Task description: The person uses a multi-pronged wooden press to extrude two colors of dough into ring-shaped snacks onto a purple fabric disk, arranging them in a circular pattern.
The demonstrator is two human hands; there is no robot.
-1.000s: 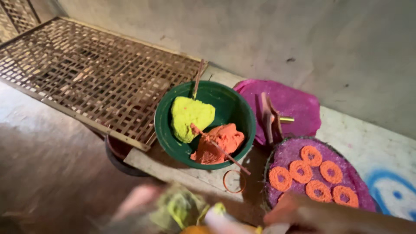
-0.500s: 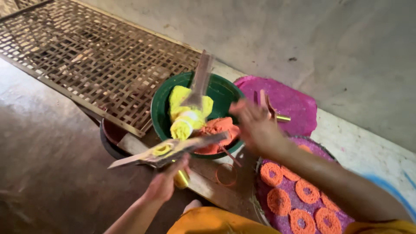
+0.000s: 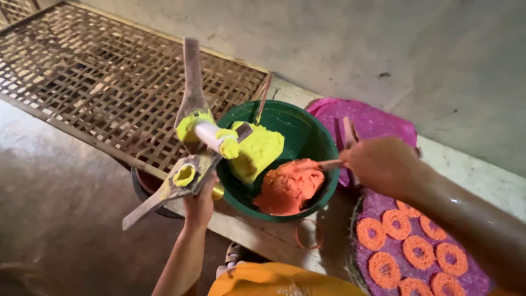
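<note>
My left hand grips a hinged wooden dough press smeared with yellow dough, held open just left of a green bowl. The bowl holds a yellow dough lump and an orange dough lump. My right hand is closed on a thin wooden stick whose tip reaches the orange dough. Orange dough rings lie on a purple round mat at the lower right.
A woven bamboo lattice frame lies to the left. A pink mat sits behind the bowl by a grey wall. The bowl rests on a wooden plank. A dark pot stands under the press.
My left hand has raised the press and swung its arms open. My right hand moved from above the bowl to its right rim and took hold of the stick.
</note>
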